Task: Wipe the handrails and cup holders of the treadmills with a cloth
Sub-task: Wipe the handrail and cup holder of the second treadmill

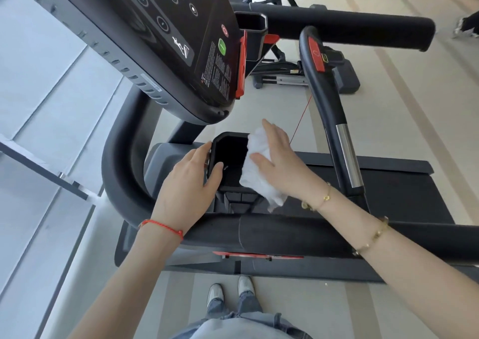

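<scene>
1. Head view, looking down: a person stands beside a treadmill (404, 183), both bare forearms reaching over the near handrail (259, 232).
2. Left hand (190, 183): wrist above the near handrail, fingers curled round the left rim of the cup holder (228, 154), thumb lying over its near-left corner. A red string bracelet (162, 227) circles the wrist.
3. Right hand (278, 159): fingers nearly straight, laid flat on a white cloth (259, 167) and pressing it against the right side of the cup holder. Gold bracelets (324, 200) sit on this wrist and forearm.
4. Cloth: bunched, draped over the right rim of the cup holder; its loose end hangs down on the near side, below the wrist.
5. Cup holder: a black, rectangular well, open at the top, just below the console (181, 40) and just beyond the near handrail.
6. Far side: a second cup holder (252, 31) beside the console's right edge, and the far handrail (337, 24) behind it.
7. Right of the hands: a curved grip bar (329, 110) with a red panel and a metal sensor strip.
8. Bottom edge: two white shoes (230, 290) on the pale floor.
</scene>
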Available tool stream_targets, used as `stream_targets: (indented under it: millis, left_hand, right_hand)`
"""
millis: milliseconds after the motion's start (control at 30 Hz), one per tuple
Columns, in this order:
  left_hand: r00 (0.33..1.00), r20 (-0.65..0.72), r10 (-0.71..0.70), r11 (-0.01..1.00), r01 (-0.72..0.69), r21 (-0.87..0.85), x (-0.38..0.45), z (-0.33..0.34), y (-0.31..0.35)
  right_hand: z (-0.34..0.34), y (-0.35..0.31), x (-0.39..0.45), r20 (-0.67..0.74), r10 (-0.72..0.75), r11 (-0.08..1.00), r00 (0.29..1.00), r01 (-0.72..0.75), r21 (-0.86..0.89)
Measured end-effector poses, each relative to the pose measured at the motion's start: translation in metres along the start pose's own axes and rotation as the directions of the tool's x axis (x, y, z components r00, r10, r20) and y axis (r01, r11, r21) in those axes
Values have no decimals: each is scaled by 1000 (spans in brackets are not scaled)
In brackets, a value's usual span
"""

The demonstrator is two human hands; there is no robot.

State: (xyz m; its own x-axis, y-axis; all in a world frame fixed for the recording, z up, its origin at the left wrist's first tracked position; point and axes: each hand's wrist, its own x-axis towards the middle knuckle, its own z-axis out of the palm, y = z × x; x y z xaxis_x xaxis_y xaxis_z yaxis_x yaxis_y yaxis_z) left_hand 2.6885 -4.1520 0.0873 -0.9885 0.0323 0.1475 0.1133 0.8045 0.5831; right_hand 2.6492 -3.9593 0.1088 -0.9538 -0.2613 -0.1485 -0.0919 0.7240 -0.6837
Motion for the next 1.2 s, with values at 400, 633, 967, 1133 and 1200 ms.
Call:
stream_targets:
  millis: [400,633,967,1133,1200]
  left_hand:
    - [1000,-14,-8,999,8,-36,-3,2,0]
    - [999,-33,-22,998,20,-54,-4,3,-1]
    - [998,-49,-32,999,30,-35,-3,4,-1]
    - [999,-43,-33,999,31,-43,-3,3,-1]
    - [999,-40,-30,999,28,-44,-3,2,-1]
  right_hand:
    - [-3,10,11,-35,15,1000,999,-15,-4]
    - [-13,6,45,102,-277,928,955,294,-229]
    - [-10,-13,64,202,-324,859,924,377,-347]
    - [-15,4,53,163,-302,905,939,337,-261]
    - [-20,19,38,118,-213,969,970,225,-104]
